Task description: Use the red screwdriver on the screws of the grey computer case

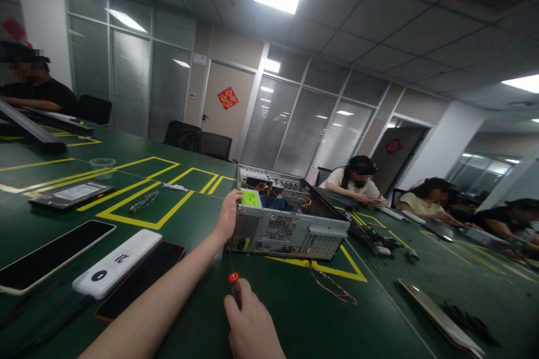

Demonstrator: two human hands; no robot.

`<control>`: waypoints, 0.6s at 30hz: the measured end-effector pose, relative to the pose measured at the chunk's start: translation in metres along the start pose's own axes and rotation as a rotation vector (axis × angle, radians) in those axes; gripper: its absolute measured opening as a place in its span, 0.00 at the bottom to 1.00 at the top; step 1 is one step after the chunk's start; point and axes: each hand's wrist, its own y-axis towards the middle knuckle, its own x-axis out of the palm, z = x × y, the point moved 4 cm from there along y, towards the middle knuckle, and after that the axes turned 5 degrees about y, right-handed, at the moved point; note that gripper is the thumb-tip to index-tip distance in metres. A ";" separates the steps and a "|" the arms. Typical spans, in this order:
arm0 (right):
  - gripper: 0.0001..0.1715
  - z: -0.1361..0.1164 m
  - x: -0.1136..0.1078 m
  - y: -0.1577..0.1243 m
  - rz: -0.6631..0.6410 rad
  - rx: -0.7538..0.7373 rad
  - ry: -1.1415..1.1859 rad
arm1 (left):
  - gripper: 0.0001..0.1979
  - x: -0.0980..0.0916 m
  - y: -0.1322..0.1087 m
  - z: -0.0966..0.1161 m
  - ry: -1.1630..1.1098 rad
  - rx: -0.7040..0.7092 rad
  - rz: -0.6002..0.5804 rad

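Observation:
An opened desktop computer case (290, 233) lies on its side on the green table, with cables and parts showing inside. My left hand (229, 214) grips the power supply (251, 198) at the case's left corner, its fingertips at the yellow-green label. My right hand (252, 320) is closed around a screwdriver (233, 278) with a red and black handle. The thin shaft points up toward the lower left corner of the case's rear panel. Whether the tip touches a screw cannot be made out.
Left of my arm lie a white power bank (118, 262), a dark phone (141, 280), a larger phone (50, 255) and a hard drive (71, 195). A cable bundle (332, 283) lies before the case. Several people sit around the table.

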 end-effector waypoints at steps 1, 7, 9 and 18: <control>0.22 0.000 -0.005 0.000 -0.028 0.014 0.021 | 0.28 0.000 0.000 0.000 -0.004 0.003 0.000; 0.26 0.006 -0.047 -0.001 -0.203 0.281 0.139 | 0.29 0.001 0.000 -0.003 0.000 0.006 0.013; 0.25 0.006 -0.052 0.000 -0.258 0.340 0.164 | 0.29 0.002 -0.001 -0.003 0.008 0.006 0.014; 0.41 0.017 -0.038 -0.004 -0.374 0.468 0.419 | 0.27 0.000 -0.001 -0.002 0.036 0.014 0.010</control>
